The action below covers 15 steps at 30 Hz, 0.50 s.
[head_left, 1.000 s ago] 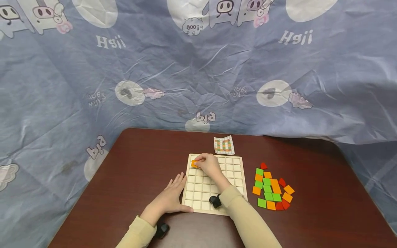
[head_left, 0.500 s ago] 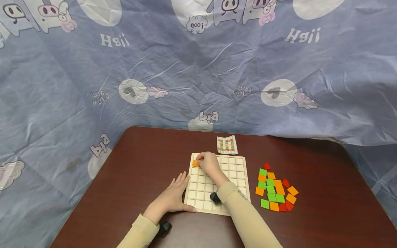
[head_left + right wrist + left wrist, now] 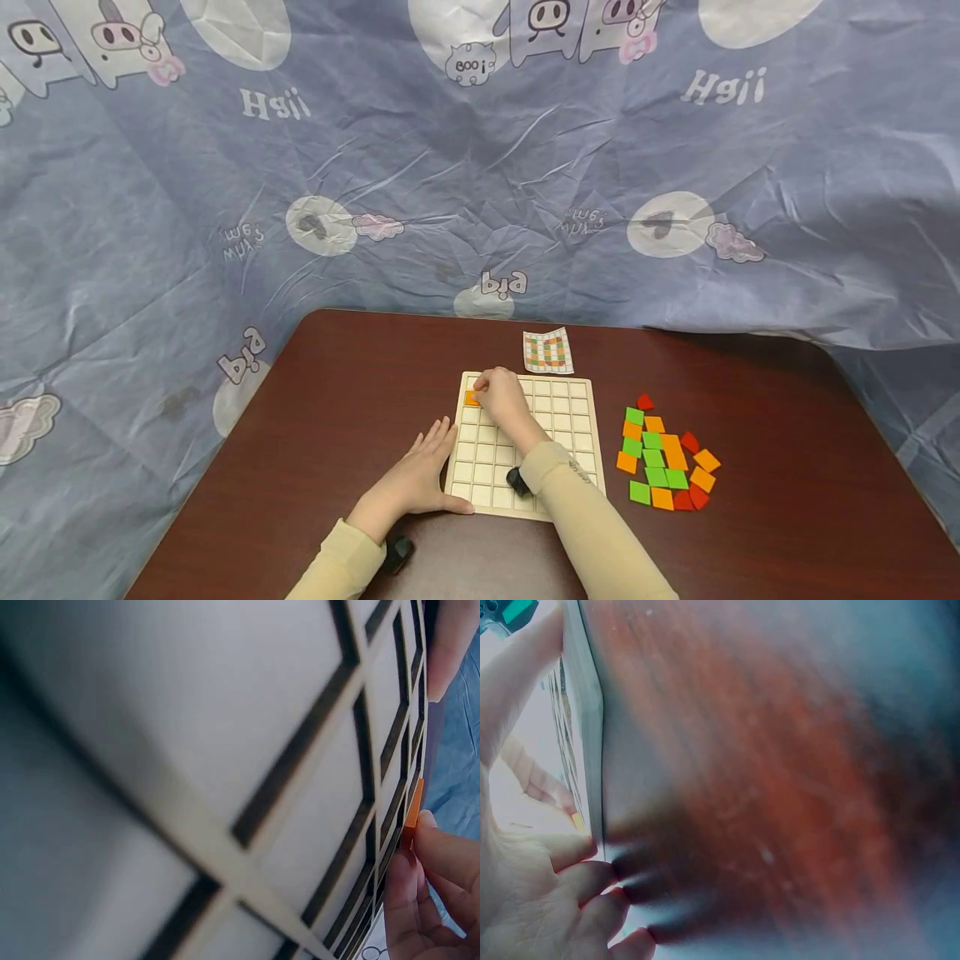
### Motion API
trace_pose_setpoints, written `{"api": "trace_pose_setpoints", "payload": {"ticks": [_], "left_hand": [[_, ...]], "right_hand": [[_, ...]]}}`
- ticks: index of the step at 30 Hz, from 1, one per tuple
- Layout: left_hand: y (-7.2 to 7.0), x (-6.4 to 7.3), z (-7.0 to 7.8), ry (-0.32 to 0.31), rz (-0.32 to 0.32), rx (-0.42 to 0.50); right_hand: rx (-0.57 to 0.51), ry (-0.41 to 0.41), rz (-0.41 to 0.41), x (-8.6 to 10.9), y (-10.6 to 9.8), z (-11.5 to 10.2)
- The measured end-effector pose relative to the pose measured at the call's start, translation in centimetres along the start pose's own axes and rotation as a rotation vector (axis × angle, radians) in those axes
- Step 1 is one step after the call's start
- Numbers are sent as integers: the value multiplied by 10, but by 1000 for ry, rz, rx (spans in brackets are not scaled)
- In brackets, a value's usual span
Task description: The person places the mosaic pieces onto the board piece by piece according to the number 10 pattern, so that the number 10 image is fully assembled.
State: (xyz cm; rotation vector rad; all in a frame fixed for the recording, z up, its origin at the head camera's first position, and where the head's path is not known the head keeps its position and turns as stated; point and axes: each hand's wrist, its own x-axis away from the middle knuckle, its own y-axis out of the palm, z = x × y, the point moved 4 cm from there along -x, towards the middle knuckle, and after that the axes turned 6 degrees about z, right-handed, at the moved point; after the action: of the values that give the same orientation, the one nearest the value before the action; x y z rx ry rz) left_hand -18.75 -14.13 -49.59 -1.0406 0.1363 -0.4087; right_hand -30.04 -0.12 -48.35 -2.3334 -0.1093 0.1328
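My right hand (image 3: 505, 404) reaches over a pale wooden grid board (image 3: 480, 473) and pinches a square orange tile (image 3: 472, 398) near the board's far left corner. In the right wrist view, thumb and fingertips hold the orange tile (image 3: 412, 814) edge-up against the grid ridges. My left hand (image 3: 417, 477) lies spread along the left side of the board, thumb at its near left corner. The left wrist view shows its fingertips (image 3: 600, 881) at the board's edge (image 3: 592, 750). The other grid cells that show hold no tiles.
Right of the board lie several loose tiles, among them green squares (image 3: 656, 477), orange squares (image 3: 702, 479) and red pieces (image 3: 683, 501). A patterned card (image 3: 547, 351) lies behind the board on the dark table (image 3: 360, 375). A printed cloth (image 3: 450, 183) hangs behind.
The orange tile has shifted slightly left and sits straighter in the board's far left corner, still pinched by the right hand. The left hand keeps its place; the head view has moved slightly.
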Motion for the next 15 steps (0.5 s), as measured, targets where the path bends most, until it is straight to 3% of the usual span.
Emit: {"api": "trace_pose_setpoints", "payload": {"ticks": [11, 15], "left_hand": [[1, -1, 0, 2, -3, -1], [3, -2, -4, -11, -9, -1]], "right_hand": [[-11, 53, -40, 3, -2, -5], [-62, 86, -46, 5, -11, -6]]}}
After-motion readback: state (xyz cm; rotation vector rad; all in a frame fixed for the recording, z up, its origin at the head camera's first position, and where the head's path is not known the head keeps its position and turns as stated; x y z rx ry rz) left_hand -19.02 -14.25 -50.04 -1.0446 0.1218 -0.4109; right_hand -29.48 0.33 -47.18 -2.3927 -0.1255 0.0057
